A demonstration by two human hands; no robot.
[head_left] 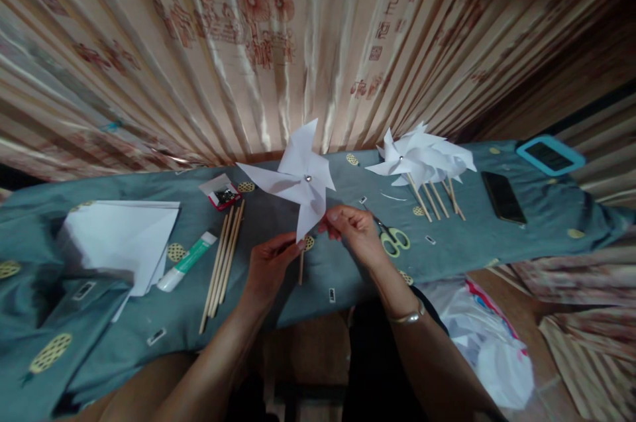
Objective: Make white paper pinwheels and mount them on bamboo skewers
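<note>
Head view: both hands' fingers pinch the white paper pinwheel [298,180] on its stick

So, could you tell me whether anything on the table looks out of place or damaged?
Nothing stands out. The pinwheel in both hands looks intact, the finished pinwheels lie together, and the sticks lie roughly parallel.

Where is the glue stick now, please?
In the head view, the glue stick lies left on the table, between the white paper stack and the wooden sticks.
</note>
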